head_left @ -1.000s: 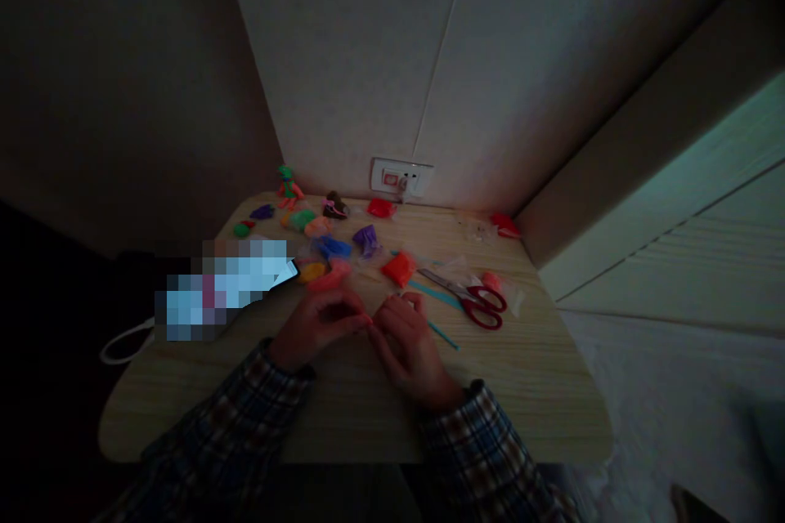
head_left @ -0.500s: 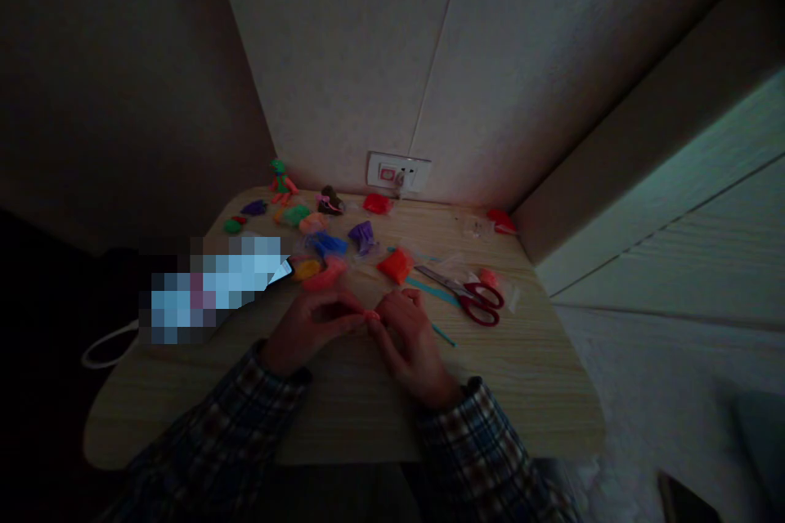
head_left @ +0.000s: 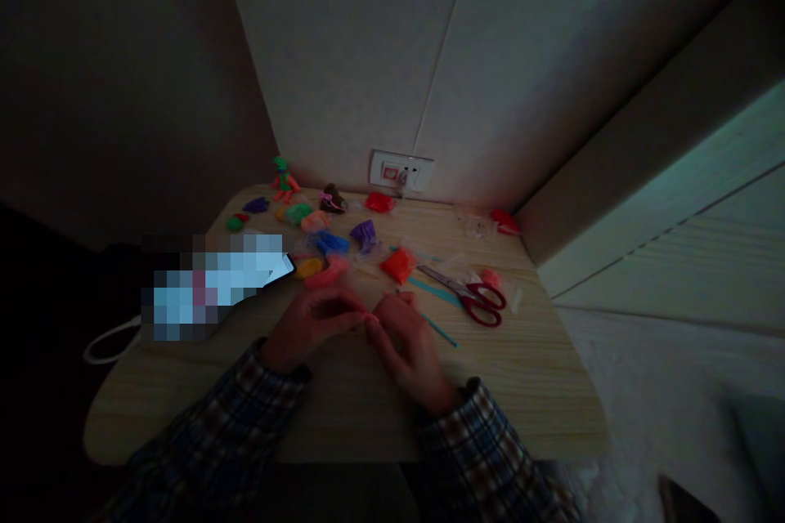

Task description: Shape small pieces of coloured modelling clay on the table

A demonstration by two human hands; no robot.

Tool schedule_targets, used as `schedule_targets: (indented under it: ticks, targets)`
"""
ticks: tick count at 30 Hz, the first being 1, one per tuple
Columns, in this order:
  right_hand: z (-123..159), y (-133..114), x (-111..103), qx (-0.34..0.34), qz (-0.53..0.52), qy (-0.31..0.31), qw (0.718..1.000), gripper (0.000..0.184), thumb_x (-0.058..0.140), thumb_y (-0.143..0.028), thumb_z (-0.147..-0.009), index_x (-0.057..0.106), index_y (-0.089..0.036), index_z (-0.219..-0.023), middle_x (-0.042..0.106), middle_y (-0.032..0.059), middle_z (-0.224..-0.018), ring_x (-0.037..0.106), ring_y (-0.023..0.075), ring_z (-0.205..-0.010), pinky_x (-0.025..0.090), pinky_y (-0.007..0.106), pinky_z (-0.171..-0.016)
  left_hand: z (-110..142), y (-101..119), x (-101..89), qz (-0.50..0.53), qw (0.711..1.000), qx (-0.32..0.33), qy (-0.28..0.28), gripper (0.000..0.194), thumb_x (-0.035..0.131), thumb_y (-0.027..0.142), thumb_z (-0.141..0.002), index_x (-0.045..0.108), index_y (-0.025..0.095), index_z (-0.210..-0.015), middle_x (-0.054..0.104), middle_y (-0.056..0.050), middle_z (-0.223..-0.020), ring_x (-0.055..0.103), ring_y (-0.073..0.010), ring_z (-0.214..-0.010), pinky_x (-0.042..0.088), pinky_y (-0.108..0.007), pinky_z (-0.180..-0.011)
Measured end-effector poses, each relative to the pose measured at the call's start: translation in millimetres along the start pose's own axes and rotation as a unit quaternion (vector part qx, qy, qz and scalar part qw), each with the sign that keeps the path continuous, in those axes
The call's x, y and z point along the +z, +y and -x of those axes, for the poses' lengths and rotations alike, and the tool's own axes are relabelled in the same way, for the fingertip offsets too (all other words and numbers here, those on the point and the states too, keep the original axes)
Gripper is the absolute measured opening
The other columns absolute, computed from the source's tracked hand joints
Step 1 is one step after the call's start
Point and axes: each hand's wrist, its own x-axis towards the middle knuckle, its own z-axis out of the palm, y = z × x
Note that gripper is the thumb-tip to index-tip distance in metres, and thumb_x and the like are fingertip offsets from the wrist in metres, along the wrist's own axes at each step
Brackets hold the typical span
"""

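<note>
Left fingers [head_left: 347,319] and right fingers [head_left: 381,340] narrowly pinch a pink piece [head_left: 371,318].

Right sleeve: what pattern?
Plaid: the right sleeve is dark blue and brown, crossed by pale lines. Best seen in the head view, now.

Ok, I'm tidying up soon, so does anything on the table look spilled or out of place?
Nothing looks spilled. One mild oddity: a white loop, by the phone, juts out left past the table, where it might snag.
</note>
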Motion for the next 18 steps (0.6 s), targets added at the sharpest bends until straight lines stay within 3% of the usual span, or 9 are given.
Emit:
schedule_targets:
  ticks: [9,15,18]
  targets:
    - [1.5,3.1,1.2,-0.009,0.017,0.02,1.0,0.029,0.04,-0.028,-0.094,0.049,-0.02,-0.067,0.051,-0.0022,-0.062,0.049,0.0134,-0.064,0.036,0.032,-0.069,2.2,-3.3,-0.6,-0.047,0.998,0.017,-0.024,0.012,0.071,0.026,-0.07,0.065,0.016,-0.069,0.063,0.0,-0.068,0.059,-0.015,-0.065,0.05,-0.024,-0.062]
    - [1.1,3.5,2.9,-0.024,0.041,0.038,0.998,0.027,0.042,-0.025,-0.094,0.047,-0.02,-0.068,0.05,-0.0027,-0.061,0.047,0.0127,-0.061,0.035,0.031,-0.066,2.7,-4.1,0.7,-0.036,0.998,-0.026,-0.037,0.015,0.071,0.022,-0.068,0.064,0.016,-0.08,0.066,0.002,-0.076,0.062,-0.0148,-0.075,0.051,-0.025,-0.071]
    - [1.2,3.2,2.9,-0.021,0.053,0.027,0.998,0.028,0.04,-0.027,-0.096,0.049,-0.02,-0.071,0.053,-0.0018,-0.063,0.049,0.0131,-0.063,0.036,0.032,-0.068,1.7,-4.1,-1.3,-0.032,0.999,-0.033,-0.029,0.014,0.072,0.022,-0.067,0.063,0.016,-0.076,0.066,0.002,-0.073,0.063,-0.0145,-0.073,0.052,-0.025,-0.071]
